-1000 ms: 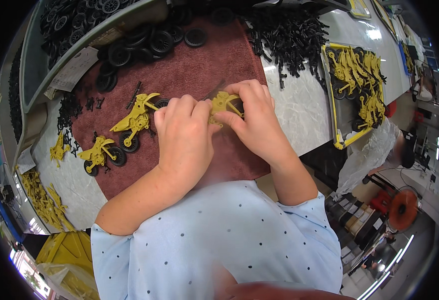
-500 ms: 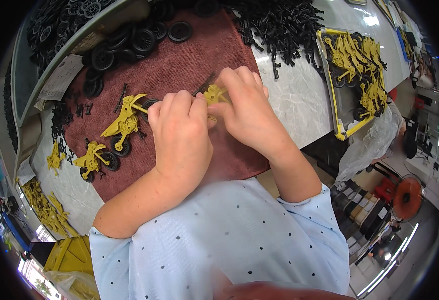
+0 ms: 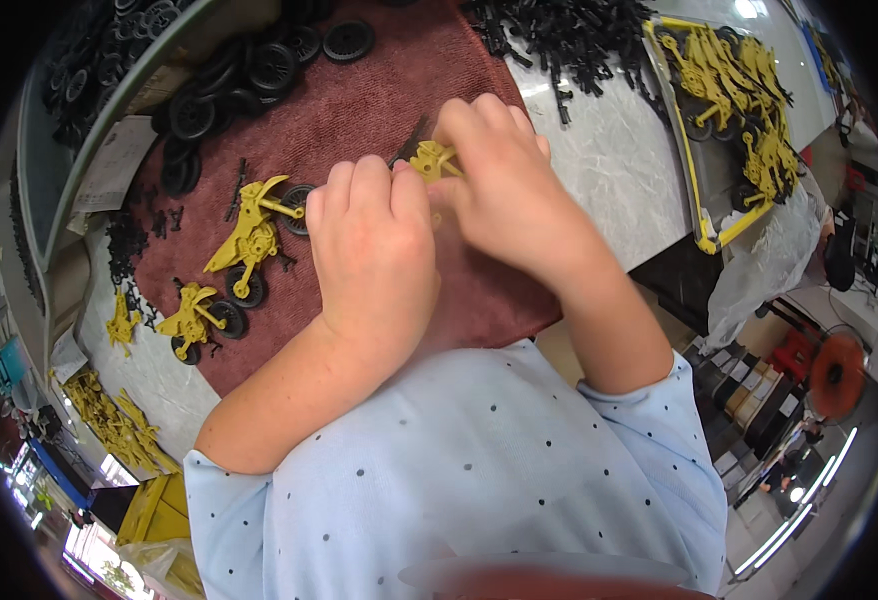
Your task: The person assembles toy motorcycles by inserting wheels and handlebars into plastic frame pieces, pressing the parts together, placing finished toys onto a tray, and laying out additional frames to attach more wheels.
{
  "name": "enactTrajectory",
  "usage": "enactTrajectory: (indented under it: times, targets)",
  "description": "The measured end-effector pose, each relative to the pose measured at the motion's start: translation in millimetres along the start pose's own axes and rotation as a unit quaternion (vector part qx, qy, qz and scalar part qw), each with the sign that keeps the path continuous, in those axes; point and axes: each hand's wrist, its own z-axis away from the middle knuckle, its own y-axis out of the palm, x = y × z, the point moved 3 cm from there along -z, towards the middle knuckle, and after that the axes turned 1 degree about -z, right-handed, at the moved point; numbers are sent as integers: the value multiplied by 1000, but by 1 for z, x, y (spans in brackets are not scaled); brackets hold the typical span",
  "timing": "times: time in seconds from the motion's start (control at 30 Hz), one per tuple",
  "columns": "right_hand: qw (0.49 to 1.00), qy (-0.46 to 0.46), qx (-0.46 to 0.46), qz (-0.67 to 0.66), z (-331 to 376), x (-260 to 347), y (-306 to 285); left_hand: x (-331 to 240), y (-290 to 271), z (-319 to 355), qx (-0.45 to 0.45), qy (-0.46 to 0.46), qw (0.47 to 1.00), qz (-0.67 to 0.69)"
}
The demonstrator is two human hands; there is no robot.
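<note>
My left hand (image 3: 374, 245) is closed, its fingers curled and thumb against my right hand's fingertips. My right hand (image 3: 507, 185) pinches a small yellow toy motorcycle part (image 3: 432, 158) that shows between the two hands. A thin black piece (image 3: 411, 140) sticks up beside it; how the two join is hidden by my fingers. Left of my hands, a yellow toy motorcycle (image 3: 251, 235) with black wheels lies on the dark red cloth (image 3: 389, 90). Next to it lies another yellow motorcycle (image 3: 191, 318), also with black wheels.
Loose black wheels (image 3: 272, 68) lie at the cloth's far left, beside a grey bin (image 3: 109, 130) of wheels. Small black parts (image 3: 569, 50) are heaped at the far side. A yellow-rimmed tray (image 3: 707, 240) with yellow motorcycles stands right. Yellow parts (image 3: 119, 425) are piled at left.
The whole view has shifted slightly. Both hands stay close together around the yellow part, with only a small change in finger position.
</note>
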Motion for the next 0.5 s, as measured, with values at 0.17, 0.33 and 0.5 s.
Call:
enactTrajectory:
  times: [0.17,0.33,0.5]
  targets:
    - [997,-16,-3,-72,6,-18,6,11,-6,2,42,-29,992,114]
    - [983,-45,-57,-169,13,-18,6,23,-27,10,64,-116,976,174]
    - [932,14,41,-359,16,6,-20,29,-34,14,176,-226,885,366]
